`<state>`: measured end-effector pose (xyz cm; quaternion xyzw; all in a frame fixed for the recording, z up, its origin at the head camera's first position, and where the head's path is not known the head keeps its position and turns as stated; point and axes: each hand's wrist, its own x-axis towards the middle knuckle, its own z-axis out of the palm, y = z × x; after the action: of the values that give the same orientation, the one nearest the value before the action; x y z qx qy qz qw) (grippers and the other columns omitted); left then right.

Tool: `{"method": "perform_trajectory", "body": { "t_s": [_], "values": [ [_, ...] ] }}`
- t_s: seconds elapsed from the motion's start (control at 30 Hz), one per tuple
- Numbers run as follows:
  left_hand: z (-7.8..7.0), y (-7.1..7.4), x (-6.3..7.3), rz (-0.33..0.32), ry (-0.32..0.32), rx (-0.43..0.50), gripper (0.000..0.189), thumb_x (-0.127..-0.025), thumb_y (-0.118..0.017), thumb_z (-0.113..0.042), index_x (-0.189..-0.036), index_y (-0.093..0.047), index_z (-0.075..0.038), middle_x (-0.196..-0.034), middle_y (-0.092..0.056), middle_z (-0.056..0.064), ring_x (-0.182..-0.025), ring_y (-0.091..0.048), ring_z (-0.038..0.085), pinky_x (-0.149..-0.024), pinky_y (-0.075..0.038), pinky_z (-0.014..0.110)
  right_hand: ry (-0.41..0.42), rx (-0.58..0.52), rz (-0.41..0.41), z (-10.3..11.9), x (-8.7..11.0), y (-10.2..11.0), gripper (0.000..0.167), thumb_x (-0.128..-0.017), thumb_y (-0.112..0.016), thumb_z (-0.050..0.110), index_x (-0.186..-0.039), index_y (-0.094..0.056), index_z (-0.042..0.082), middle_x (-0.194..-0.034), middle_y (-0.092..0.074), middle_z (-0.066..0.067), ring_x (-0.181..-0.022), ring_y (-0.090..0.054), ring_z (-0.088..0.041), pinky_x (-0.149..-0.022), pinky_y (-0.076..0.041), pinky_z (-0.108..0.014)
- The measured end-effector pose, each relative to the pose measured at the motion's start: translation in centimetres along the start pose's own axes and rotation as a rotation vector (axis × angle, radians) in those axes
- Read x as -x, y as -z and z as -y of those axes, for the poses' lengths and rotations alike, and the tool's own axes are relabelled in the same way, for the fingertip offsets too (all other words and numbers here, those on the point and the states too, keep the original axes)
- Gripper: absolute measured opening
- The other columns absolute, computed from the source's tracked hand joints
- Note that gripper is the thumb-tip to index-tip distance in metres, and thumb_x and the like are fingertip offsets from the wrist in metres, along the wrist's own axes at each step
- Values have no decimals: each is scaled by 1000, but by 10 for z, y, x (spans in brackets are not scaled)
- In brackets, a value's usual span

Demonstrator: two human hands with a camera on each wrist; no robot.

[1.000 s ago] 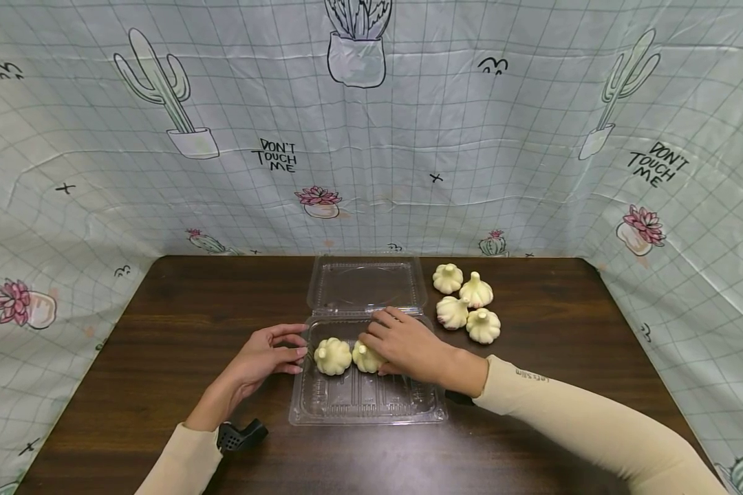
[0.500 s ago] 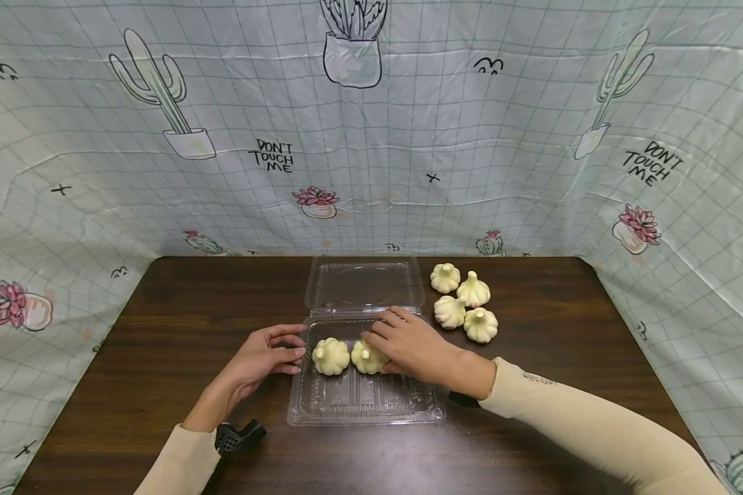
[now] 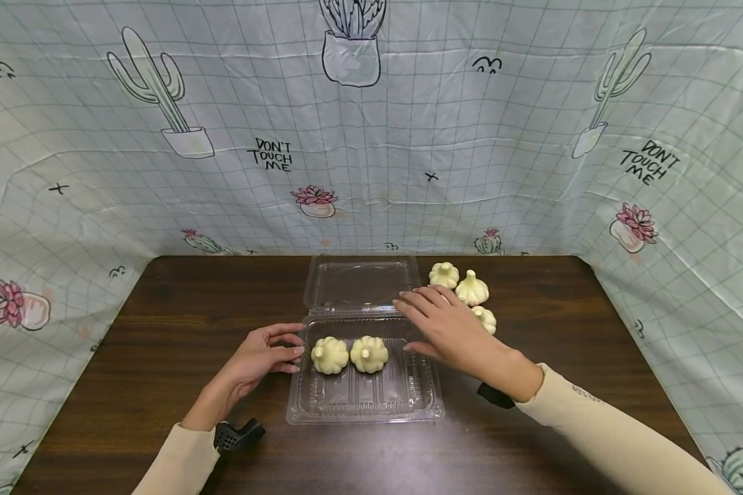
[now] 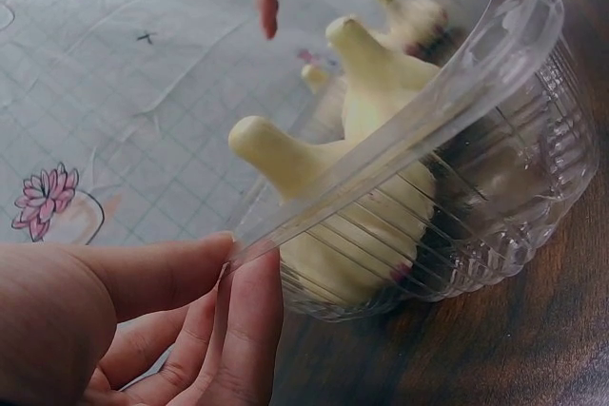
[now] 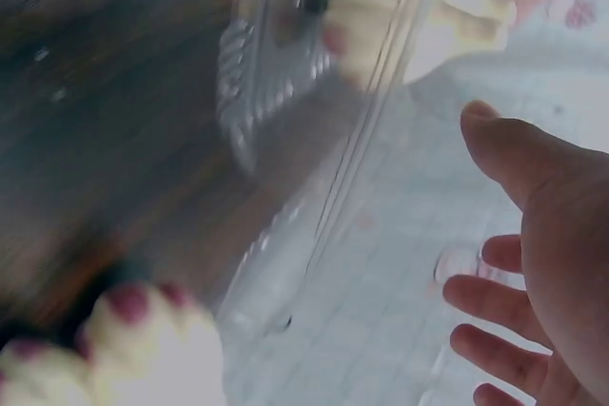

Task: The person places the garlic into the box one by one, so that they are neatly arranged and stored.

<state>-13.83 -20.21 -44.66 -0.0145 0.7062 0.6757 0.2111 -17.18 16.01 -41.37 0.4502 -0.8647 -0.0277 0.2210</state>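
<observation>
A clear plastic clamshell container (image 3: 365,416) lies with its lid folded back on the table. Two garlic bulbs sit side by side in its base, a left bulb (image 3: 330,355) and a right bulb (image 3: 369,354). My left hand (image 3: 261,357) pinches the container's left rim between thumb and fingers, as the left wrist view shows at the rim (image 4: 352,173). Over the container's right edge hovers my right hand (image 3: 455,330), fingers spread and holding nothing. Beyond it are loose garlic bulbs, one at the back (image 3: 444,275), one beside it (image 3: 472,289) and one partly hidden (image 3: 486,320).
The container's lid (image 3: 362,283) lies flat toward the back of the dark wooden table (image 3: 210,295). A patterned cloth (image 3: 371,151) with cactus drawings hangs behind and at both sides. Black wrist mounts show under both forearms, including the left mount (image 3: 240,436).
My right hand has let go of the right-hand bulb in the container and moved right, toward the loose bulbs, covering one. My left hand stays at the rim.
</observation>
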Motion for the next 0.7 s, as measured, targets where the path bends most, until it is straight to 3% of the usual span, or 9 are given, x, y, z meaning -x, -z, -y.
{"method": "perform_trajectory", "body": {
  "t_s": [0.23, 0.47, 0.57, 0.63, 0.7],
  "values": [
    [1, 0, 0, -6, 7, -3, 56, -103, -64, 3, -154, -43, 12, -113, -59, 9, -86, -66, 13, -73, -64, 25, -139, -41, -40, -16, 29, 8, 83, -79, -93, 45, -143, -61, 4, -141, -63, -16, -124, -60, -38, -110, -48, -54],
    [2, 2, -1, -2, 5, -11, 57, -102, -65, 2, -154, -43, 13, -112, -59, 7, -88, -66, 13, -75, -64, 25, -216, -37, -66, -30, 56, 7, 83, -79, -92, 42, -143, -60, -1, -138, -63, -20, -121, -59, -42, -106, -48, -55],
    [2, 2, -2, -10, 7, -7, 56, -102, -65, 3, -153, -43, 12, -111, -59, 8, -87, -67, 13, -75, -64, 25, -242, -45, -85, -36, 67, 5, 81, -82, -86, 43, -143, -58, -2, -139, -62, -22, -120, -59, -43, -105, -47, -56],
    [2, 2, -2, -12, 10, -7, 56, -102, -64, 4, -153, -43, 12, -112, -59, 8, -87, -66, 13, -75, -64, 25, -261, -50, -97, -38, 73, 4, 77, -94, -71, 56, -143, -58, -2, -139, -61, -22, -118, -59, -44, -104, -47, -57],
    [2, 1, -2, -16, 13, -6, 55, -102, -64, 4, -153, -43, 12, -113, -59, 10, -87, -67, 13, -75, -64, 25, -282, -49, -103, -41, 79, 3, 78, -94, -66, 58, -144, -58, -2, -139, -61, -22, -117, -58, -44, -104, -47, -58]
  ]
}}
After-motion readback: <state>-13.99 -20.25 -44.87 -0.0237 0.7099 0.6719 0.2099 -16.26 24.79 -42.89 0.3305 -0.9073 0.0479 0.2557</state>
